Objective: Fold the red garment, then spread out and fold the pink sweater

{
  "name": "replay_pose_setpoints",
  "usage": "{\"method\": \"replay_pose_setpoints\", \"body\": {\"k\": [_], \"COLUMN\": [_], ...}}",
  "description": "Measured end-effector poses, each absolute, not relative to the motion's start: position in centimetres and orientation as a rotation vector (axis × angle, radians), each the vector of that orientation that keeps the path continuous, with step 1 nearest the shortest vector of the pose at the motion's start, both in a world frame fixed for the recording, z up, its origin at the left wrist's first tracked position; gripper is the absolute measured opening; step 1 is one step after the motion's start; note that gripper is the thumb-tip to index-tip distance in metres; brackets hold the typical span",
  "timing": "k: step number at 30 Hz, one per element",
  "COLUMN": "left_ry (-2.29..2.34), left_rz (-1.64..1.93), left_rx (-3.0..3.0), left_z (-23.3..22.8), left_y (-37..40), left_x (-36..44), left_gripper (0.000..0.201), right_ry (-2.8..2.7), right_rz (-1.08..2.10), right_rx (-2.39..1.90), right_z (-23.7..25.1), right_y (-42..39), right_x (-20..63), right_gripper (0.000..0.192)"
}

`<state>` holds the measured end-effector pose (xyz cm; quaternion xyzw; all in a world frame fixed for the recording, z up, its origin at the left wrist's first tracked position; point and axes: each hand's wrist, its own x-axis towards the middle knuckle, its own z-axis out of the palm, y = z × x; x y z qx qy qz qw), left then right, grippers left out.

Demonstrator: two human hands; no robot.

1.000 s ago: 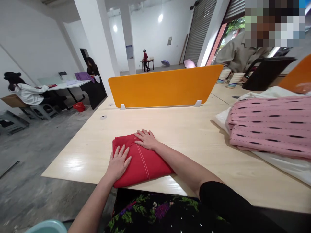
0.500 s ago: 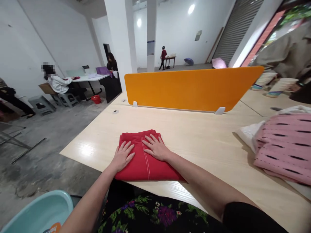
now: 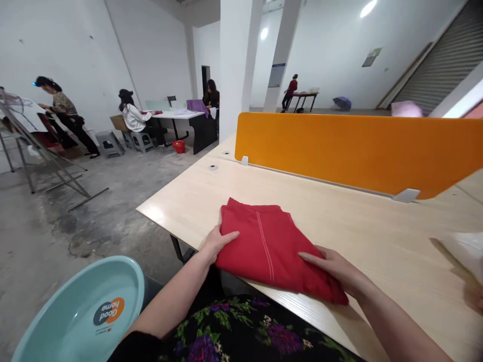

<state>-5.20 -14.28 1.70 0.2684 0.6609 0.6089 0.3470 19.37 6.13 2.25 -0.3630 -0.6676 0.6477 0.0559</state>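
A folded red cloth garment (image 3: pixel 260 246) with a double line of pale stitching lies at the near edge of the light wooden table (image 3: pixel 181 201). My left hand (image 3: pixel 217 244) grips its left side, thumb on top and the fingers hidden beneath. On the right side, my right hand (image 3: pixel 334 264) holds it the same way, thumb over the cloth and fingers tucked behind or under. Whether the garment is raised off the table, I cannot tell.
An orange divider (image 3: pixel 339 151) stands across the table. Below left is a pale green basin (image 3: pixel 75 311). A white bag (image 3: pixel 462 251) lies at the right. Several people are farther off, one in white (image 3: pixel 134 115) seated at another table. A metal rack (image 3: pixel 45 146) stands left.
My hands have gone from lying flat on the garment to gripping its two sides. The view has turned left, showing more of the basin and the left side of the room.
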Motion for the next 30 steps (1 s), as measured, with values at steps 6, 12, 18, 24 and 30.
{"method": "replay_pose_setpoints", "body": {"k": [6,12,18,24,30], "left_ry": [1.513,1.900,2.392,2.892,3.132], "left_rz": [1.692,2.010,2.113,1.358,0.171], "left_rx": [0.803,0.417,-0.092,-0.580,-0.166], "left_z": [2.1,1.5,2.9,-3.1,-11.8], "left_y": [-20.4,-34.3,-49.0,-58.7,-58.6], "left_x": [-5.1,-7.3,-6.3,-7.7,-9.1], "left_gripper": [0.072,0.065,0.065,0.062,0.053], "right_ry": [-2.002,-2.376,-2.572,-2.698,-2.955], "right_rz": [2.130,2.120,2.105,1.591,1.482], "right_rx": [-0.987,-0.505,0.364,0.448,0.239], "right_z": [2.8,3.1,2.6,-1.9,-5.9], "right_y": [-0.4,-6.9,-18.8,-24.5,-18.3], "right_x": [17.8,5.7,-7.7,-14.3,-8.2], "right_gripper": [0.054,0.051,0.045,0.060,0.031]}}
